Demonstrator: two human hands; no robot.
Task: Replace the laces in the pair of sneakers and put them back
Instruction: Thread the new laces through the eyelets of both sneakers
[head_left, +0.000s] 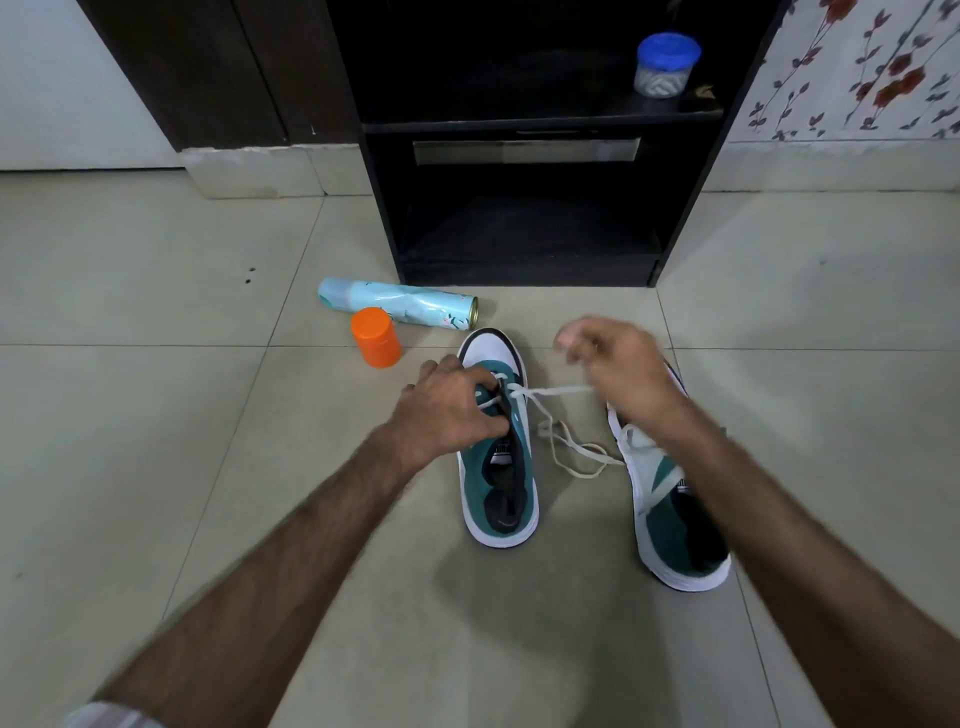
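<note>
Two teal and white sneakers stand on the tiled floor, toes pointing away from me. My left hand (447, 405) grips the tongue and eyelet area of the left sneaker (501, 488). A white lace (556, 391) runs taut from its upper eyelets to my right hand (618, 369), which pinches it and is blurred. The rest of the lace lies in loose loops on the floor between the shoes. My right forearm crosses over the front of the right sneaker (675, 525) and hides its toe.
A light blue spray can (400, 303) lies on its side beyond the shoes, with an orange cap (375, 336) beside it. A black open shelf unit (530, 208) stands straight ahead. On its upper shelf sits a blue-lidded jar (664, 65).
</note>
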